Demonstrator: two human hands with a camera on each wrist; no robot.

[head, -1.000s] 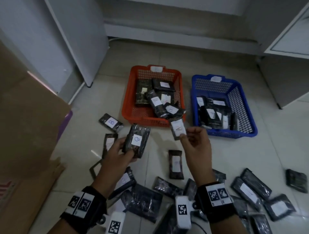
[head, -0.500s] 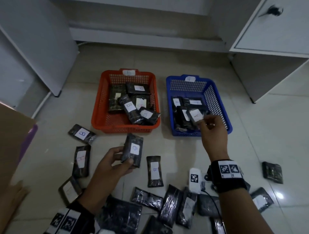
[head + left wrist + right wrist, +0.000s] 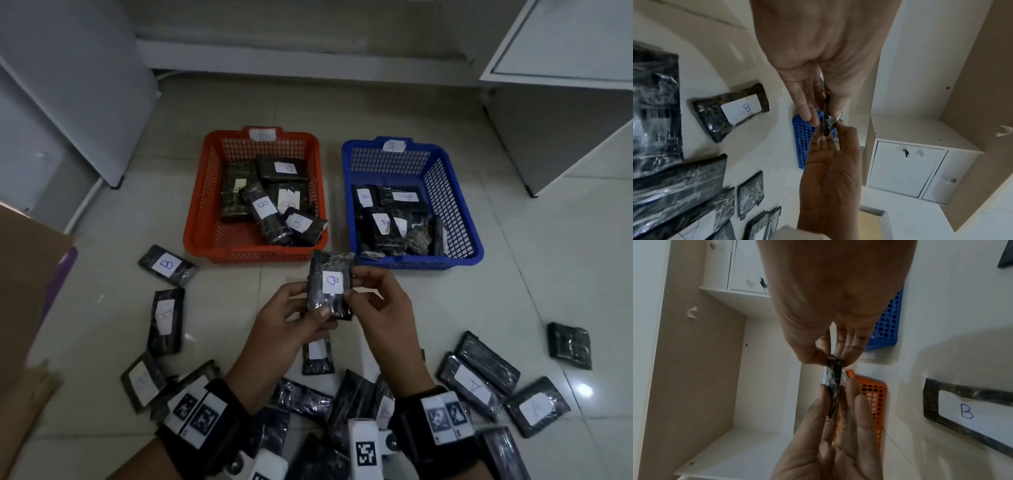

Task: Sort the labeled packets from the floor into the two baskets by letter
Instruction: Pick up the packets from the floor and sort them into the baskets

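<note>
just in front of the orange basket [image 3: 253, 251], in the air: one b packet [image 3: 330, 286], label up, pinched by your left hand [image 3: 287, 323] and right hand [image 3: 382, 308]. drop it there among the b's, not the blue basket [image 3: 416, 263] beside it.

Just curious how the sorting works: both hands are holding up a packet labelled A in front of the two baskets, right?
Not quite: the packet held by the left hand and right hand is labelled B, not A, as the head view shows. The rest is right: both hands hold it up in front of the orange basket and the blue basket.
</note>
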